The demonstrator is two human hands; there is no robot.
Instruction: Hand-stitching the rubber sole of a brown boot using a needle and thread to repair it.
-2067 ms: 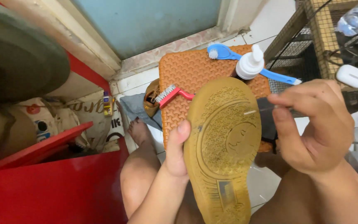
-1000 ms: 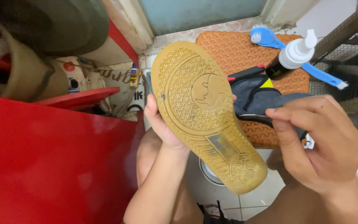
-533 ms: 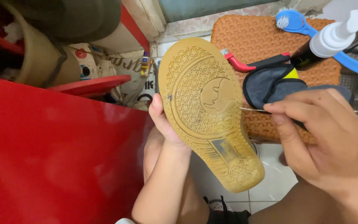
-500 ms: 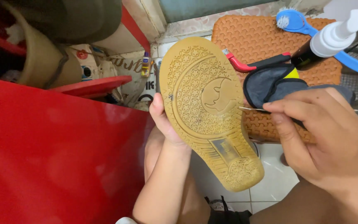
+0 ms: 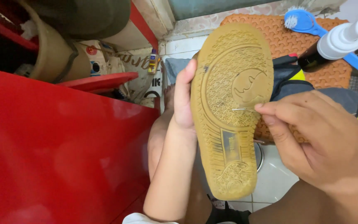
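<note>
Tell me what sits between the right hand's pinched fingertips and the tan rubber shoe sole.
In the head view, a thin metal needle bridges the right hand and the tan rubber shoe sole; its tip touches the tread. The left hand grips the sole's edge.

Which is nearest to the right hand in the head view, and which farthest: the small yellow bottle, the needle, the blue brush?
1. needle: pinched by the right hand, over the sole.
2. blue brush: above, on the orange mat.
3. small yellow bottle: far left, by the red cabinet.
</note>
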